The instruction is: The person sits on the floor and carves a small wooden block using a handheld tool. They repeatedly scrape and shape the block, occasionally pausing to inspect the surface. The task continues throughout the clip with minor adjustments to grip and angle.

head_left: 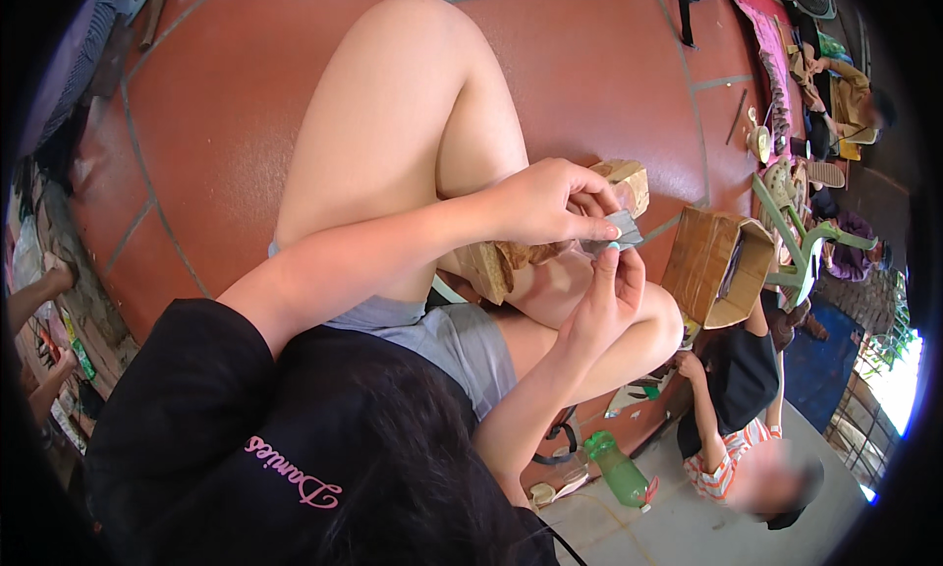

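Observation:
A small flat grey piece, like a bit of sheet with a straight edge, is pinched between my two hands. My left hand grips it from above between thumb and bent fingers. From below, my right hand meets it with thumb and fingertips pressed together. Under my left wrist, a rough brown wooden-looking piece lies against my legs, partly hidden by the forearm. Just beyond my left fingers stands a pale wooden block.
Right of my knee is an open cardboard box, with a green plastic chair behind it. A green bottle lies near a seated person in a striped top. Red tiles cover the floor; more people sit at the far right.

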